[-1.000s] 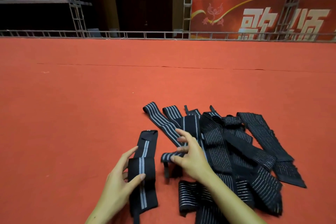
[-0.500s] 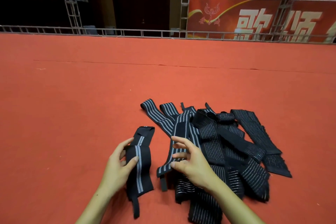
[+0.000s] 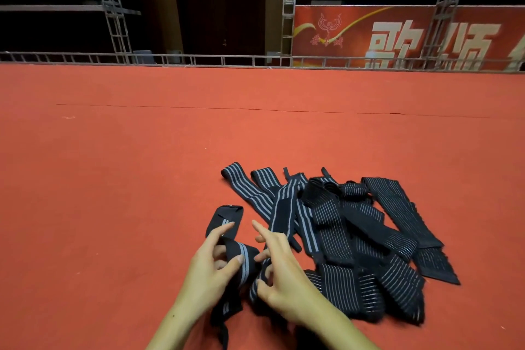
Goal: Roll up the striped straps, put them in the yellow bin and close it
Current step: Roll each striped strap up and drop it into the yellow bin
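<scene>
Since the earlier frames the right hand has been brought off the heap and in to the left hand; both are now closed on one strap, which has been lifted and doubled between them.

Red carpet: spread under everything, running well beyond the grip to a metal railing. Behind that a red banner with pale characters is seen to the far right, and a dark doorway straight ahead.

Pile of striped straps: heaped loosely on the carpet just right of the grip, black with pale stripes, pieces crossing and overlapping; two broader-striped ends are fanned out beyond the fingertips. None is rolled.

Held strap: black with a double grey stripe, bent over between the two hands. Its far end is laid flat on the carpet just beyond the left fingers; its near end is hung below the left palm, a thin tail trailing toward the viewer.

Grip: the strap is pinched by the left thumb and curled fingers at the fold. On the other side it is pinched by the right thumb and lower fingers, with the right index finger held out straight above it. The hands are nearly touching.

The yellow bin is not in view.
</scene>
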Demonstrator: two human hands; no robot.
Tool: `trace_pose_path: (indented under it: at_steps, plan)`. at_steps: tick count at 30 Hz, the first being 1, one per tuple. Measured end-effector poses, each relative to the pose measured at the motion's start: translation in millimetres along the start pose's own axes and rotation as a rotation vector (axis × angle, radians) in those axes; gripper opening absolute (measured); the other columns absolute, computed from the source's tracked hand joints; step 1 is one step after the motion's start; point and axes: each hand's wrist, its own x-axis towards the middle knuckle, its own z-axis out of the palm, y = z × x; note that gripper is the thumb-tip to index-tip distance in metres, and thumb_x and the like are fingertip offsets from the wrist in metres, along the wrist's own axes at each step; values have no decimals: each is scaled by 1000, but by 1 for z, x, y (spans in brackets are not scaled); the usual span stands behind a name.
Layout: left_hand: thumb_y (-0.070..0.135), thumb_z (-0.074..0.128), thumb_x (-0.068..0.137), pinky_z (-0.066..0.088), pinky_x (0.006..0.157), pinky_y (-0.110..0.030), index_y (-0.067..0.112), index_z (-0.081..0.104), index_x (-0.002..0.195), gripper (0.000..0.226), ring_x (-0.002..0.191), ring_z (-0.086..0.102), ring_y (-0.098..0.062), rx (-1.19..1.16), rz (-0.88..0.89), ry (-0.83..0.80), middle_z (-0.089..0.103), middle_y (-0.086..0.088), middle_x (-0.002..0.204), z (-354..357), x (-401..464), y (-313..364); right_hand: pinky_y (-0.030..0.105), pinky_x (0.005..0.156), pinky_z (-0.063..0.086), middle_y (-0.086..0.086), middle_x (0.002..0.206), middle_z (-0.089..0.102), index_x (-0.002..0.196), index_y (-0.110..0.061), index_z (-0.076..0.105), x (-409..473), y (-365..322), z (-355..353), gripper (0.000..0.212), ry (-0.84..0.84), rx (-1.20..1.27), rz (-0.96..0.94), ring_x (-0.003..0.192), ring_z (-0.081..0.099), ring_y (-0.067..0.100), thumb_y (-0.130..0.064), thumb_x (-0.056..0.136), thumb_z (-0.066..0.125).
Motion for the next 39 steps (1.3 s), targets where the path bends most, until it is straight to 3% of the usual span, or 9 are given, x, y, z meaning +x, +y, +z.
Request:
trace_pose_path:
  at_steps: [6, 11, 16, 23, 26, 30, 33, 36, 39]
  plan:
    - [28, 77, 97, 60, 99, -55, 52, 47, 147, 64, 98, 77, -33, -27, -2, -64, 82, -5, 106, 14, -1, 16, 16, 94, 50, -17, 154, 15, 167, -45, -16, -3, -7, 8, 118, 4, 42, -77, 104, 59, 5, 1, 90, 61]
    - [39, 95, 68, 61, 100, -46, 52, 48, 147, 94, 103, 77, -26, -51, -88, -109, 80, -4, 115, 16, -2, 24, 16, 108, 47, -19, 159, 9, 165, -39, -22, -4, -11, 10, 124, 36, 107, -93, 139, 47, 7, -3, 85, 66]
    - [-9, 88, 81, 64, 95, -37, 35, 51, 151, 91, 111, 78, -23, -85, -117, -213, 80, 0, 123, 10, -1, 26, 27, 101, 57, -18, 161, 27, 168, -43, 1, -18, -3, 6, 114, 122, 292, -71, 142, 50, 10, -5, 87, 71]
    - [-19, 78, 82, 55, 89, -15, 40, 50, 147, 93, 113, 77, -16, 14, -105, -222, 82, 3, 116, 4, -3, 21, 33, 95, 62, -11, 141, 58, 147, -46, 52, -28, 17, -3, 74, 396, 446, 51, 122, 66, 19, 1, 92, 69]
    - [-18, 78, 84, 54, 96, -17, 37, 45, 152, 93, 113, 76, -12, 6, -136, -220, 82, 4, 118, -4, -5, 18, 24, 88, 57, -4, 141, 50, 137, -43, 48, -11, 31, -11, 54, 604, 237, 222, 111, 65, 7, -16, 98, 75]
    - [-15, 78, 87, 53, 113, -42, 40, 39, 156, 96, 120, 75, -22, 21, -146, -273, 79, 3, 127, -14, -9, 17, 28, 96, 43, 10, 147, 41, 161, -18, 26, 36, 39, -18, 89, 542, 155, 449, 98, 63, 10, -36, 94, 81]
    - [-11, 81, 85, 54, 111, -42, 37, 40, 156, 95, 120, 75, -24, 19, -161, -313, 79, -1, 128, -19, -11, 17, 28, 92, 54, 10, 147, 51, 165, -22, 19, 63, 43, -14, 101, 531, 175, 443, 104, 69, 16, -12, 88, 84]
    - [4, 88, 87, 61, 93, -35, 34, 44, 153, 85, 112, 77, -25, -63, -209, -261, 79, -2, 126, -23, -11, 13, 15, 74, 52, -1, 132, 59, 167, -28, 19, 67, 39, -8, 100, 507, 100, 386, 98, 66, 7, 7, 89, 72]
    - [22, 84, 92, 57, 77, -40, 35, 52, 144, 62, 99, 80, -30, -167, -283, -122, 82, -6, 116, -17, -8, 15, 27, 94, 55, -9, 131, 61, 166, -41, 12, 53, 24, 1, 106, 427, -72, 241, 105, 63, 7, 6, 88, 66]
